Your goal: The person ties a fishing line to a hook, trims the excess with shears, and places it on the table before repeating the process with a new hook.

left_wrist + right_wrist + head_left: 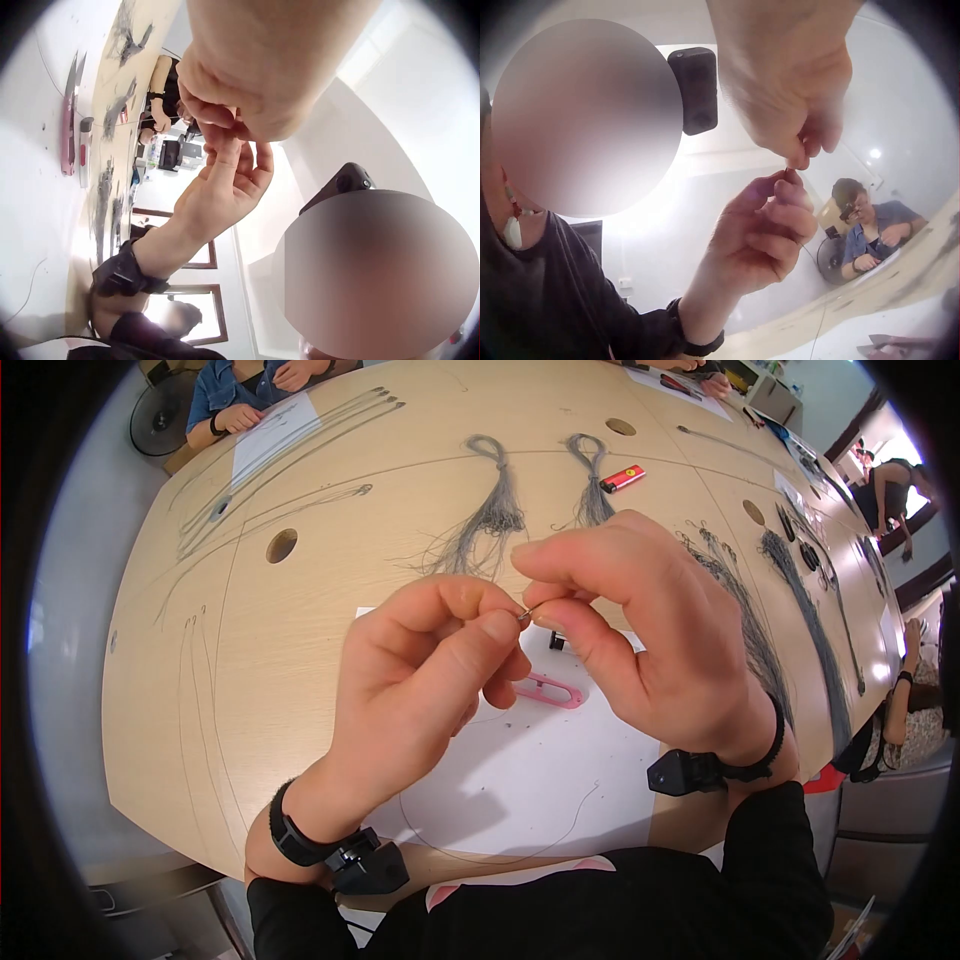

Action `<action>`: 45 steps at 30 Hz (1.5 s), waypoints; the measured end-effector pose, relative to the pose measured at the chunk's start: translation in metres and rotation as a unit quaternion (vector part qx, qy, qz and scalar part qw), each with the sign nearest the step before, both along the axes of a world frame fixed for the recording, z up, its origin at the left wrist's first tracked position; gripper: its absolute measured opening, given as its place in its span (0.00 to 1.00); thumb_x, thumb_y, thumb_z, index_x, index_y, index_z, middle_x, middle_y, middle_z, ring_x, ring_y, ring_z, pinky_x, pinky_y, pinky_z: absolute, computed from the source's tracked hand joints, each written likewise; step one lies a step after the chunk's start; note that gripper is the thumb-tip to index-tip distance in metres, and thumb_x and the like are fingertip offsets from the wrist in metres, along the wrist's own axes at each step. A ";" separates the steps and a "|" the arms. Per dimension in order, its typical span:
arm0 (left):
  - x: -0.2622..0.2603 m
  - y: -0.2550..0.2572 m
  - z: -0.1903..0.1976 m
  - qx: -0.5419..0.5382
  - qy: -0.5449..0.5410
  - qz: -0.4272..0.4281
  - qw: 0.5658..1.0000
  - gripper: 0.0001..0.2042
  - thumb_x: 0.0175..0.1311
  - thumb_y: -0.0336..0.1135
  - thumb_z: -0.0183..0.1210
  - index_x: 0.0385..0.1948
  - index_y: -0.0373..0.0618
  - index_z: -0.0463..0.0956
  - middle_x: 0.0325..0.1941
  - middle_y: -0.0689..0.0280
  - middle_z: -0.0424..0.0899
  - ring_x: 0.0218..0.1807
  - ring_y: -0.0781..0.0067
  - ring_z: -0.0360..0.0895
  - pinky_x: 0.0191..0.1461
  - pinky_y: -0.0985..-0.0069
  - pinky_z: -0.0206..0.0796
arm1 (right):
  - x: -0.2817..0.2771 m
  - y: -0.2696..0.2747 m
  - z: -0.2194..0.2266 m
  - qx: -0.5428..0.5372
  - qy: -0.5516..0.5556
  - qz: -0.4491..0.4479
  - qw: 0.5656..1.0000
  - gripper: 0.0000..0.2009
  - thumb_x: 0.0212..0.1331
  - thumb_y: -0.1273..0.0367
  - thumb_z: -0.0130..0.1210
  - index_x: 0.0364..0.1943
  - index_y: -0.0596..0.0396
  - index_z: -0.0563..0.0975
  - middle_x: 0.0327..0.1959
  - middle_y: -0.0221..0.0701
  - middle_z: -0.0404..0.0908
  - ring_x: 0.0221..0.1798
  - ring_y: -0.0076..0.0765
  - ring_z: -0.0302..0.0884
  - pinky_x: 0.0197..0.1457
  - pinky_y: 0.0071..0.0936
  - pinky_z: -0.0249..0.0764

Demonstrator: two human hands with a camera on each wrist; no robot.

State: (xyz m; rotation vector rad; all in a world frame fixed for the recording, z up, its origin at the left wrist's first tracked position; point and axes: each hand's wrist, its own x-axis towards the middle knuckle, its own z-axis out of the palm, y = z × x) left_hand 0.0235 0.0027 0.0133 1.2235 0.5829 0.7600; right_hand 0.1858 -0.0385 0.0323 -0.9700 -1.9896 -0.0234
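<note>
Both hands meet above a white paper sheet (500, 800) in the head view. My left hand (420, 670) pinches a small dark wire piece (524, 616) between thumb and index finger. On its other side, my right hand (650, 630) pinches the same piece between thumb and a finger. A thin wire (575, 825) curves over the sheet below them. The left wrist view shows my left hand (255, 67) touching fingertips with the right hand (217, 187). In the right wrist view the fingertips hide most of the piece.
A pink-handled tool (548, 690) lies on the sheet beneath the hands. Beyond are two looped wire bundles (490, 510), a red lighter (622, 478) and long wires (300, 450) at the left. More wire bundles (815, 620) lie at the right. Other people sit around the table.
</note>
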 end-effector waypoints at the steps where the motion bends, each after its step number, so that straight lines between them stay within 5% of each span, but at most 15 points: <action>1: -0.001 0.001 0.000 -0.035 -0.008 -0.017 0.999 0.05 0.55 0.31 0.49 0.29 0.41 0.70 0.20 0.68 0.73 0.19 0.86 0.68 0.15 0.92 0.51 | -0.001 0.000 0.000 0.006 0.001 0.004 1.000 0.15 0.39 0.83 0.52 0.35 0.60 0.70 0.24 0.33 0.73 0.24 0.31 0.70 0.28 0.21 0.66; 10: 0.000 0.003 0.000 -0.121 -0.036 -0.041 0.991 0.05 0.55 0.33 0.48 0.27 0.42 0.69 0.18 0.68 0.72 0.17 0.85 0.67 0.13 0.92 0.47 | 0.000 0.004 -0.005 0.062 -0.020 -0.001 0.998 0.15 0.38 0.84 0.52 0.36 0.60 0.70 0.25 0.33 0.73 0.25 0.31 0.69 0.29 0.20 0.65; 16: -0.003 0.002 -0.001 -0.009 -0.063 -0.002 0.998 0.05 0.55 0.29 0.49 0.30 0.38 0.69 0.21 0.68 0.74 0.22 0.85 0.69 0.21 0.90 0.59 | -0.006 -0.005 -0.009 -0.089 0.149 -0.022 0.985 0.15 0.43 0.84 0.48 0.39 0.63 0.66 0.29 0.32 0.71 0.31 0.22 0.68 0.36 0.17 0.65; 18: -0.002 0.003 -0.003 0.006 -0.067 -0.011 0.998 0.05 0.55 0.27 0.49 0.30 0.37 0.69 0.23 0.67 0.74 0.24 0.84 0.70 0.24 0.89 0.61 | -0.006 -0.006 -0.010 -0.193 0.229 0.053 0.953 0.16 0.45 0.83 0.47 0.41 0.64 0.64 0.31 0.33 0.70 0.35 0.21 0.67 0.39 0.18 0.65; 21: -0.001 0.002 -0.004 0.036 -0.060 -0.006 0.998 0.05 0.55 0.26 0.49 0.31 0.36 0.70 0.25 0.67 0.74 0.27 0.84 0.71 0.28 0.88 0.63 | -0.007 -0.006 -0.010 -0.187 0.235 0.053 0.952 0.17 0.44 0.84 0.48 0.42 0.64 0.63 0.32 0.34 0.69 0.36 0.23 0.68 0.40 0.19 0.65; 28: -0.001 0.003 -0.006 0.042 -0.016 -0.001 0.999 0.05 0.55 0.26 0.50 0.31 0.36 0.70 0.26 0.67 0.74 0.28 0.84 0.71 0.29 0.88 0.64 | -0.009 -0.005 -0.012 -0.147 0.206 0.036 0.967 0.15 0.43 0.84 0.48 0.39 0.63 0.65 0.30 0.33 0.69 0.35 0.23 0.69 0.38 0.18 0.65; 30: 0.000 0.002 -0.013 0.031 -0.030 -0.003 0.999 0.06 0.55 0.27 0.50 0.32 0.37 0.70 0.26 0.68 0.74 0.29 0.85 0.71 0.30 0.88 0.64 | -0.012 -0.003 -0.010 -0.071 0.121 -0.044 0.989 0.13 0.39 0.81 0.51 0.34 0.58 0.68 0.24 0.32 0.71 0.26 0.31 0.69 0.28 0.22 0.67; 41: -0.003 0.005 -0.005 0.007 -0.015 -0.074 0.997 0.05 0.56 0.29 0.48 0.32 0.38 0.69 0.28 0.70 0.73 0.30 0.86 0.70 0.31 0.87 0.64 | -0.014 -0.006 0.000 -0.004 0.041 -0.037 0.998 0.14 0.35 0.82 0.51 0.32 0.58 0.68 0.23 0.31 0.70 0.25 0.34 0.66 0.26 0.24 0.63; 45: 0.000 0.005 -0.016 0.117 -0.001 -0.015 0.993 0.05 0.54 0.31 0.51 0.30 0.40 0.70 0.26 0.69 0.75 0.26 0.86 0.70 0.25 0.91 0.60 | -0.015 -0.009 0.000 -0.032 0.034 -0.056 0.997 0.16 0.35 0.82 0.51 0.35 0.58 0.67 0.23 0.31 0.70 0.24 0.32 0.66 0.23 0.23 0.63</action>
